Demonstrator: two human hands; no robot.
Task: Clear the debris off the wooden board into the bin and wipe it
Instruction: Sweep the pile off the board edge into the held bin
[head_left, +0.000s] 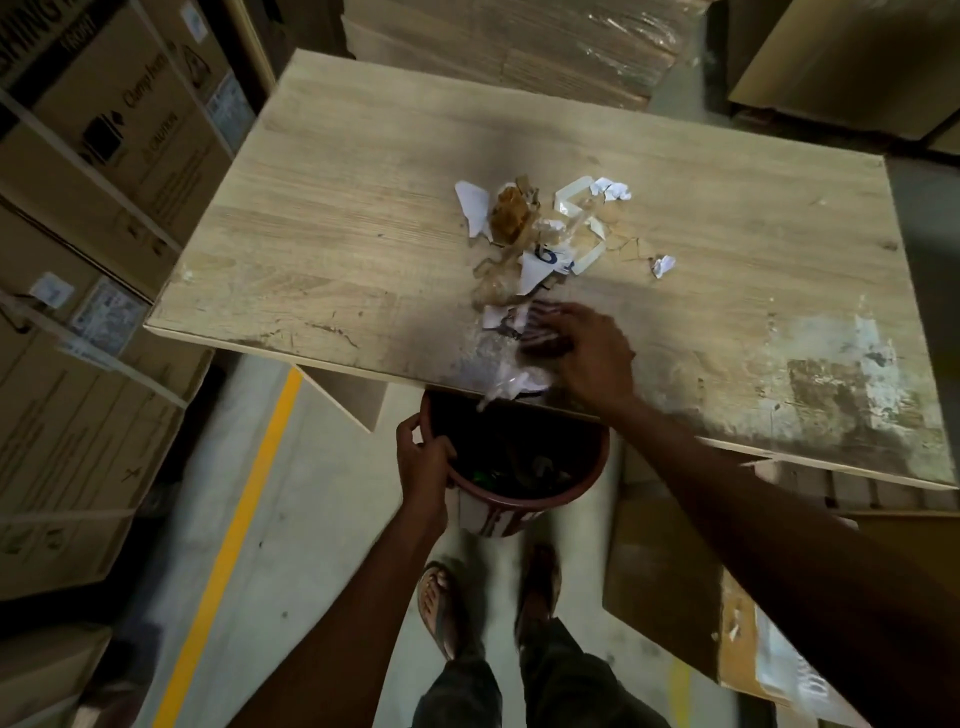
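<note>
At the wooden board (363, 218)'s near edge, our left hand (423, 467), fingers clamped on the bin (587, 467) rim, holds it under while our flattened right hand (582, 353) sweeps paper debris (524, 234) down.

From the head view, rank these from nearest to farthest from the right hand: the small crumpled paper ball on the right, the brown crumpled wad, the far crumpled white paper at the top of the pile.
From the right hand:
1. Small crumpled paper ball, up and to its right.
2. Brown crumpled wad, in the pile's upper middle.
3. Far crumpled white paper, at the pile's top right; close to the wad's distance, so 2 and 3 are hard to separate.
</note>
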